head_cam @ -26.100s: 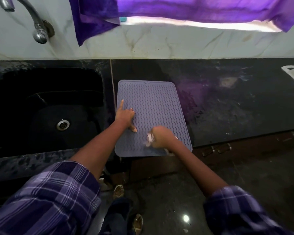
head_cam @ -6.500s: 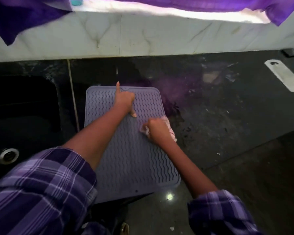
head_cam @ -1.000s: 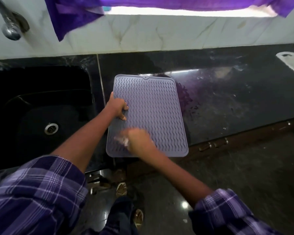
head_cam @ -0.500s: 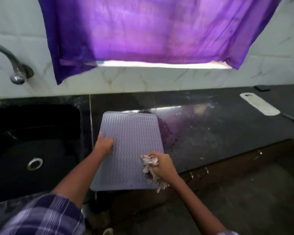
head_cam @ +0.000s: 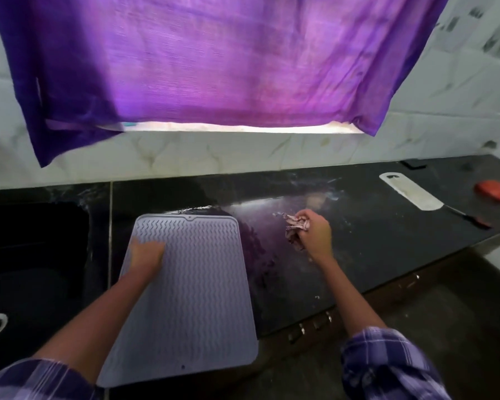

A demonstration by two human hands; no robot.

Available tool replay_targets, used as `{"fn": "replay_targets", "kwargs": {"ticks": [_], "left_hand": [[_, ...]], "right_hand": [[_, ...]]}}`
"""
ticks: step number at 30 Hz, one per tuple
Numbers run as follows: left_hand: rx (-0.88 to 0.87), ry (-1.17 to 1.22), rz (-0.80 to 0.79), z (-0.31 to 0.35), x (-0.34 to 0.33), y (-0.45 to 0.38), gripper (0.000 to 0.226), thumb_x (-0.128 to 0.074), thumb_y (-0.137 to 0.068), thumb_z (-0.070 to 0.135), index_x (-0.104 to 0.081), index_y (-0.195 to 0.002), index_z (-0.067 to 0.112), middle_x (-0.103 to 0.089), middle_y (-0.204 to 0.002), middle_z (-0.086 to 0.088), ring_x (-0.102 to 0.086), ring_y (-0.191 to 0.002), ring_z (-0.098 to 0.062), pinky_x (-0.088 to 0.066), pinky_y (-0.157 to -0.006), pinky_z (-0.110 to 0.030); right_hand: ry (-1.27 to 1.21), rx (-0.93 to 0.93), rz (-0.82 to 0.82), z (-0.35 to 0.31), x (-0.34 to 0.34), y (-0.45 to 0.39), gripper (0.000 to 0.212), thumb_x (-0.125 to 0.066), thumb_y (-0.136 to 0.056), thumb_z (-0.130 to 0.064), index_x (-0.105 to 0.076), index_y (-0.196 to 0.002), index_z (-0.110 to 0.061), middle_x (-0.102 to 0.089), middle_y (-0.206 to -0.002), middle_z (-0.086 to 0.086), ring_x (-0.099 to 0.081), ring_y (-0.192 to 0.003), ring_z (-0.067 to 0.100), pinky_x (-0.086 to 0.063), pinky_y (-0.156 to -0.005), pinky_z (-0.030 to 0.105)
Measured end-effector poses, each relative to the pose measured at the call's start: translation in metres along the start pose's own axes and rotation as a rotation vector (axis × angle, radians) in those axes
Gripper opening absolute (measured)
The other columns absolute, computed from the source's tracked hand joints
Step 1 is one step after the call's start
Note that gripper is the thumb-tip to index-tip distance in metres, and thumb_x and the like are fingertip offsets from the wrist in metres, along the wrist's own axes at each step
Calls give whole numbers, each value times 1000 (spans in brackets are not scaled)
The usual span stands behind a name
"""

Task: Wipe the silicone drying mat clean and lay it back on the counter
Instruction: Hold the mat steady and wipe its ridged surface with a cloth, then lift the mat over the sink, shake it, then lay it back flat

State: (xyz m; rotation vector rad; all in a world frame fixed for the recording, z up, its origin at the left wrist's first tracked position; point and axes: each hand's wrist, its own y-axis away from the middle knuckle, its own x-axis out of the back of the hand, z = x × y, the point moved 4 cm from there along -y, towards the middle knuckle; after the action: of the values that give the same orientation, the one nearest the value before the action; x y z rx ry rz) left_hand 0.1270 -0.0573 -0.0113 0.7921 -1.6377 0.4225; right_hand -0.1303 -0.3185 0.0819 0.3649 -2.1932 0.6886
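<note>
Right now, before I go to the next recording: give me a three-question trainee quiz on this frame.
1. True or false: the rag is on the mat.
2. Which hand rests on the mat? A) left B) right C) both
3. Fill in: the mat's near edge hangs over the ____ of the counter.

Key
1. False: the right hand holds the rag over bare counter, right of the mat.
2. A: the left hand lies near the mat's left edge.
3. Front edge.
</note>
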Motion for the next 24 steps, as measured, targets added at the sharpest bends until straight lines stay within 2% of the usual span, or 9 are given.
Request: {"fn": "replay_targets", "kwargs": {"ticks": [2, 4, 6, 9, 11, 14, 16, 19, 24], "left_hand": [[-10, -39, 38, 9, 8, -4, 29, -39, -94, 16, -65, -103, 24, -68, -111, 6, -59, -111, -12, -29, -112, -34], [2, -62, 15, 12, 11, -9, 30, -38, -95, 17, -65, -109, 23, -68, -113, 6, -59, -113, -12, -24, -116, -36], [11, -63, 14, 14, 11, -15, 30, -39, -95, 19, -63, -112, 24, -67, -116, 7, -57, -118, -13, -20, -118, -37], [58, -64, -1, 16, 7, -15, 28, -41, -95, 21, -63, -110, 26, -67, -115, 9, -57, -117, -12, -21, -117, -38], [70, -100, -22, 19, 0, -11, 29, -41, -95, 21, -65, -109, 25, -68, -114, 7, -58, -115, -13, -24, -114, -37], [102, -74, -70, 29, -9, -3, 29, -41, -94, 19, -66, -109, 23, -69, -113, 5, -60, -114, -15, -22, -114, -37], [101, -54, -98, 31, -13, 6, 30, -42, -94, 19, -67, -111, 21, -69, -115, 3, -60, -115, -17, -25, -113, -34], [145, -34, -92, 19, -16, 18, 30, -42, -94, 20, -67, -111, 19, -68, -117, 0, -58, -117, -19, -26, -112, -32], [250, 28, -95, -12, -20, 30, 30, -40, -95, 12, -64, -113, 18, -66, -119, -2, -57, -118, -19, -17, -118, -38]], "right_hand": [[125, 114, -127, 8, -21, 0, 37, -61, -73, 9, -68, -107, -5, -68, -105, 16, -60, -101, 33, -48, -84, 34], [146, 59, -468, 29, -54, 19, 56, -73, -76, -8, -55, -129, -5, -60, -126, 12, -54, -119, 29, -45, -100, 34], [120, -44, -699, 54, -79, 40, 59, -75, -78, -29, -54, -129, -9, -60, -129, 8, -56, -118, 24, -45, -102, 34], [158, 25, -458, 75, -79, 30, 42, -63, -85, -30, -60, -122, -10, -63, -123, 7, -57, -116, 24, -44, -100, 33], [284, 92, -340, 80, -77, 24, 46, -52, -91, -30, -52, -133, -10, -52, -136, 10, -45, -131, 25, -36, -110, 35], [454, 89, -569, 93, -93, 26, 53, -32, -101, -30, -21, -151, -18, -16, -160, 6, -11, -149, 24, -17, -119, 49], [623, 39, -714, 98, -100, 24, 52, -28, -101, -28, -15, -152, -22, -8, -162, 6, -4, -150, 25, -6, -116, 59], [763, -8, -608, 72, -97, 3, 49, -41, -95, -23, -36, -143, -15, -34, -152, 15, -24, -143, 34, -8, -113, 65], [543, 152, -519, 7, -119, -7, 35, -55, -85, -25, -55, -119, -16, -59, -126, 7, -51, -120, 27, -36, -101, 41]]}}
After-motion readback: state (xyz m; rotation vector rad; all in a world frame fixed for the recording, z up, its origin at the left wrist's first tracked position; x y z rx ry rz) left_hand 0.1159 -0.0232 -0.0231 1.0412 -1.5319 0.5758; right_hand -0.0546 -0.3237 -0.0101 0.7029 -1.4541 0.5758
